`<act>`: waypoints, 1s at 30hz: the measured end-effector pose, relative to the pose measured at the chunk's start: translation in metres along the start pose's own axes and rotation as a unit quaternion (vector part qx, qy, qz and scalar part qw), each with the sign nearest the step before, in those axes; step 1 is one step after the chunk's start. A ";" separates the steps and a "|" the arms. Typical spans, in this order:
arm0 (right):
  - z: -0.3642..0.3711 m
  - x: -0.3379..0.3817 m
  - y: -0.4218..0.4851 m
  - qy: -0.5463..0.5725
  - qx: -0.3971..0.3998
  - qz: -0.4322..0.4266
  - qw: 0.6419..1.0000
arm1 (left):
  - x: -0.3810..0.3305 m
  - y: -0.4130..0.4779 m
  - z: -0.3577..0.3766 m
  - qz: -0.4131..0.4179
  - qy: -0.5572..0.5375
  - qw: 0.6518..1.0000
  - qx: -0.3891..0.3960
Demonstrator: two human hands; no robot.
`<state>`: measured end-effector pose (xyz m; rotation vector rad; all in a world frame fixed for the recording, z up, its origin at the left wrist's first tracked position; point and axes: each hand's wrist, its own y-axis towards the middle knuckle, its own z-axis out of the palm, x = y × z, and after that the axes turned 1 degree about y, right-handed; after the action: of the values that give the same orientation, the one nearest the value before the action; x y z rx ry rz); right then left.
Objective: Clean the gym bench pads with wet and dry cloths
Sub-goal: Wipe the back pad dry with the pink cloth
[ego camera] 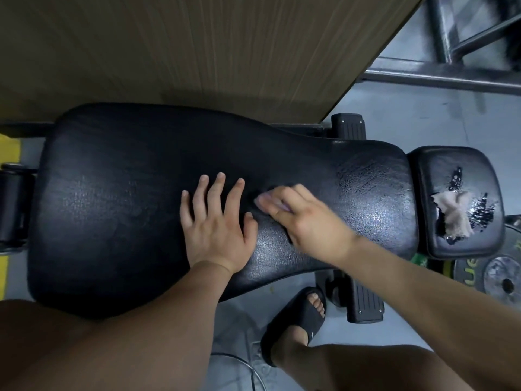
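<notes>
A: Entry 1, hands?
B: Left hand (217, 227): flat on the back pad (112, 193), fingers straight and spread, holding nothing. Right hand (304, 218): just right of it, fingers curled over a pale cloth (265, 199) pressed to the pad. It is blurred, so that grip is a best reading.
A: Entry 2, risks?
B: 3 listed. The cloth is mostly hidden under the hand and could slip out on a hard stroke. The pad's right part looks glossy, probably damp, and may streak without a dry pass. The seat pad (439, 170), at the right, has a torn cover, and rubbing there could lift more of it.
A: Entry 3, other cloth?
B: Second cloth (454, 213): loose on the tear, well apart from both hands.
A: Entry 4, surroundings?
B: Black creased vinyl. Wooden panel (197, 46) on the far side. Grey floor (408, 114). Steel frame (451, 74) far right. Weight plate (504, 280) near right. 1 sandal (298, 320) near.
</notes>
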<state>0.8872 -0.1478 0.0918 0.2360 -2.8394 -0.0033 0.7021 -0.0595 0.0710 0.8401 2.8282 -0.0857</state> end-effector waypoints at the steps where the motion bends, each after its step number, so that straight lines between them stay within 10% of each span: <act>1: -0.003 -0.012 0.005 -0.015 -0.005 0.010 1.000 | 0.000 0.000 0.000 0.000 0.000 1.000 0.001; 5: -0.011 -0.044 0.038 -0.042 -0.119 0.262 0.957 | 0.000 0.000 0.000 -0.004 -0.002 1.000 -0.001; 11: -0.001 -0.015 0.074 -0.038 -0.058 0.174 0.982 | -0.001 0.000 -0.001 -0.003 -0.001 1.000 -0.006; 16: -0.012 -0.054 0.083 -0.057 -0.108 0.424 0.897 | -0.001 0.000 -0.001 -0.003 -0.002 1.000 -0.009; 24: -0.021 -0.046 0.087 -0.007 -0.073 0.312 0.947 | -0.001 0.000 -0.003 -0.007 -0.009 1.000 -0.007; 30: -0.050 -0.105 0.013 -0.067 -0.047 0.522 0.849 | -0.001 0.000 -0.002 -0.006 -0.012 1.000 -0.006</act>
<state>0.9984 -0.1168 0.1103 -1.3674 -2.6889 0.0706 0.7026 -0.0597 0.0729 0.8149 2.8086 -0.0783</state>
